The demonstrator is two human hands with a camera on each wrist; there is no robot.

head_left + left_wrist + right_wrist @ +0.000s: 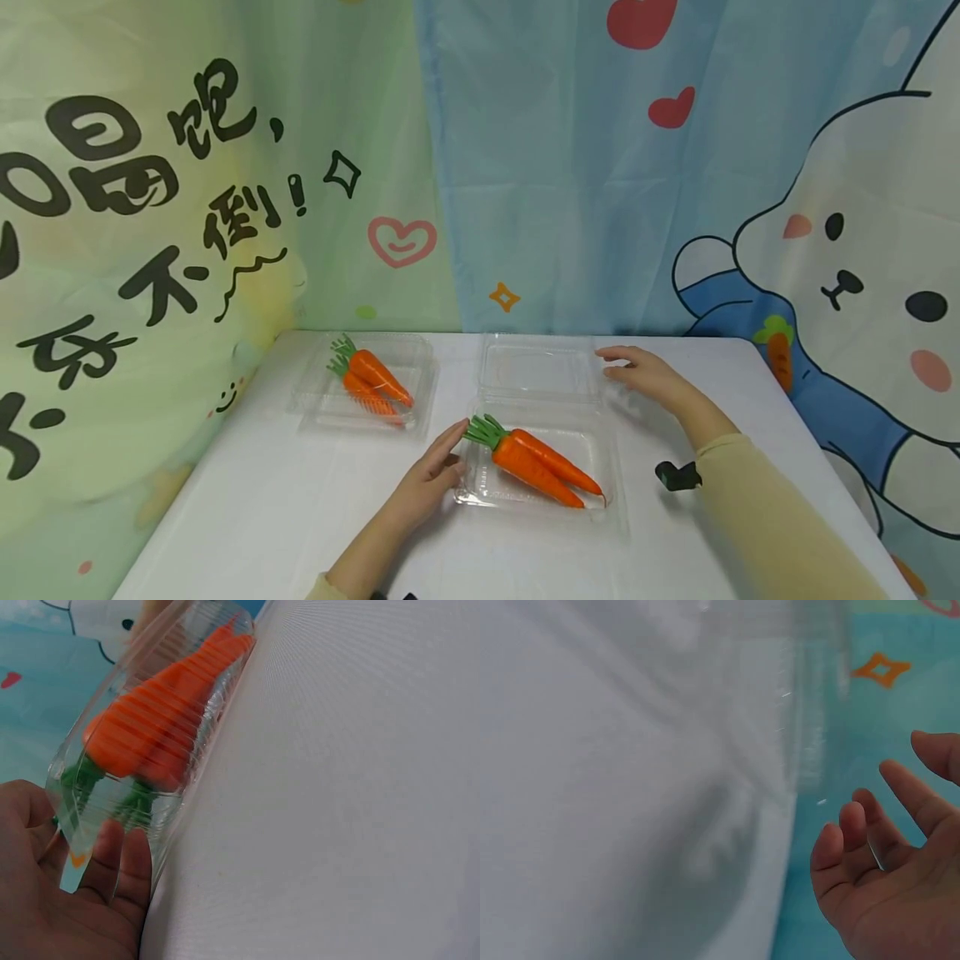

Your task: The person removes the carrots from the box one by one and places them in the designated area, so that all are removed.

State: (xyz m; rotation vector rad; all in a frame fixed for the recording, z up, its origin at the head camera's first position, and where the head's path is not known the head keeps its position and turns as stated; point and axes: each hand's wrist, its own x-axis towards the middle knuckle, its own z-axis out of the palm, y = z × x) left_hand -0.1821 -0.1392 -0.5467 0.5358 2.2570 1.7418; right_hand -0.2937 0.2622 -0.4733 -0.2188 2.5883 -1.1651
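A clear plastic box lies with its lid folded back towards the curtain. In it rest two orange toy-like carrots with green tops, seen through the ribbed wall in the left wrist view. My left hand touches the box's left end, fingertips against the clear wall beside the green tops. Beyond the lid's right edge, my right hand hovers with fingers spread and slightly bent. In the right wrist view this hand holds nothing, and the lid edge is blurred.
A second clear box with two carrots stands at the back left of the white table. A printed curtain hangs along the table's back edge. A small black object shows at the right sleeve.
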